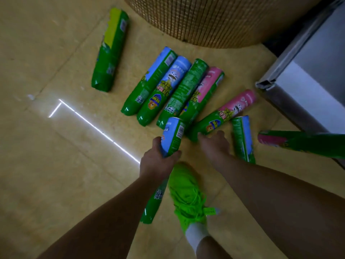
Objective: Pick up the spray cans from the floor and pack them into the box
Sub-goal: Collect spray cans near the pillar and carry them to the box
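Nearest us, at six o'clock, sits a bright green shoe [188, 195] on the floor [56, 165]. Our left hand [158, 161] wraps around a blue-and-green can [173, 137], fingers curled about its middle. Our right hand [214, 143] reaches onto the low end of a pink-topped can [224, 114]; we cannot tell whether it has closed. More spray cans [168, 86] lie side by side at twelve o'clock, one lone can [110, 51] at ten. No box shows. We judge these cans light, rigid and glossy, apt to roll or slip, so mid-body is the best hold.
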`<action>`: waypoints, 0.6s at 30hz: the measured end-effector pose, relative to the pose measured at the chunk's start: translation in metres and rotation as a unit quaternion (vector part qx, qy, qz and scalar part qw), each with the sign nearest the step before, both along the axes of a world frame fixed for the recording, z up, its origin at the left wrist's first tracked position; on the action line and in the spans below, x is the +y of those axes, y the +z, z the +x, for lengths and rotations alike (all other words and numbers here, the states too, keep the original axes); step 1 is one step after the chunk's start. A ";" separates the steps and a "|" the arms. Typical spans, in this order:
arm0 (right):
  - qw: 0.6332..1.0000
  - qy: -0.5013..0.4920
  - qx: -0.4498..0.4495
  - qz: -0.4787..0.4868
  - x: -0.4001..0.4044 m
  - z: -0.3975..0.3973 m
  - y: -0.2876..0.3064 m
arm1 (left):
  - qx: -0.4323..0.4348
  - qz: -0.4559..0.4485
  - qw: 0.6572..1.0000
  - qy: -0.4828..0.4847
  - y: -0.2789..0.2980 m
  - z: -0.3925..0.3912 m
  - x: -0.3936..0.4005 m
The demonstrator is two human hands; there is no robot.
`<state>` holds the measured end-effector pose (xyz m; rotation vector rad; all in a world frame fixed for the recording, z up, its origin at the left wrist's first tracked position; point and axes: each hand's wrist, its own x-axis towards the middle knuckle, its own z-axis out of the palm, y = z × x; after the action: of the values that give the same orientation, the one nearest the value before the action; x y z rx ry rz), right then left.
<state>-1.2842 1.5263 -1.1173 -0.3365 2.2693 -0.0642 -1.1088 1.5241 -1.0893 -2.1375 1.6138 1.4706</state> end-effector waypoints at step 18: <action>0.952 -0.297 -0.060 -0.045 -0.022 -0.027 -0.026 | -0.030 0.023 0.999 -0.024 -0.012 -0.034 -0.071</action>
<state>-1.3108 1.5043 -1.1432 0.3090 2.1754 -0.4851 -1.1426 1.4532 -1.1017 -2.0840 1.5836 1.4013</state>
